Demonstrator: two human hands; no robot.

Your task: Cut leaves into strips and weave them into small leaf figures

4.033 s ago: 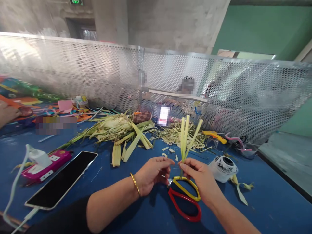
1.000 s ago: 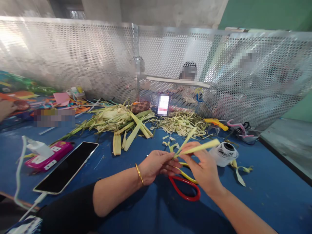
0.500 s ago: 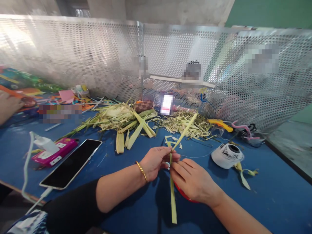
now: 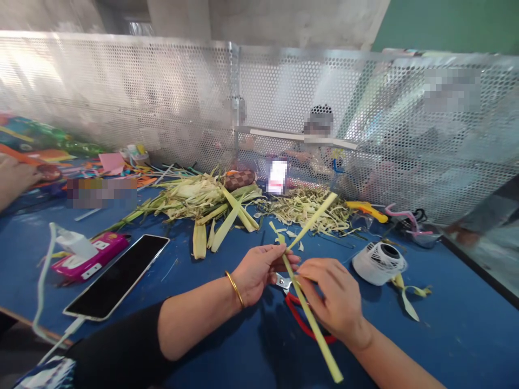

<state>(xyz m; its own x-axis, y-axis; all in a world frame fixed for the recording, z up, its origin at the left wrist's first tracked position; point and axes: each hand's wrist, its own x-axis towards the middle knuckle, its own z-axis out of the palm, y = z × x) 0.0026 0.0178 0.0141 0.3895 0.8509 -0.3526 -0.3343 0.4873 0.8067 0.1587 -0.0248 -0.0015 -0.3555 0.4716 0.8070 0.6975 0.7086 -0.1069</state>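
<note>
My left hand (image 4: 263, 270), a gold bangle on its wrist, pinches the folded joint of pale green palm-leaf strips (image 4: 312, 219), one of which rises up and to the right. My right hand (image 4: 334, 298) is closed on a second strip (image 4: 314, 327) that slants down toward me. Red-handled scissors (image 4: 298, 319) lie on the blue table (image 4: 446, 335) under my right hand, mostly hidden.
A pile of palm leaves (image 4: 203, 202) and shreds (image 4: 308, 208) lies behind my hands. A white spool (image 4: 379, 263) stands right. A phone (image 4: 117, 275) and pink power strip (image 4: 87, 258) lie left. A perforated metal screen (image 4: 162, 102) closes the back. Another person's hand (image 4: 14, 178) rests far left.
The strips stood upright four seconds ago and are now folded apart. My right hand has swung the lower strip from straight down to slanting right, uncovering more of the scissors.
</note>
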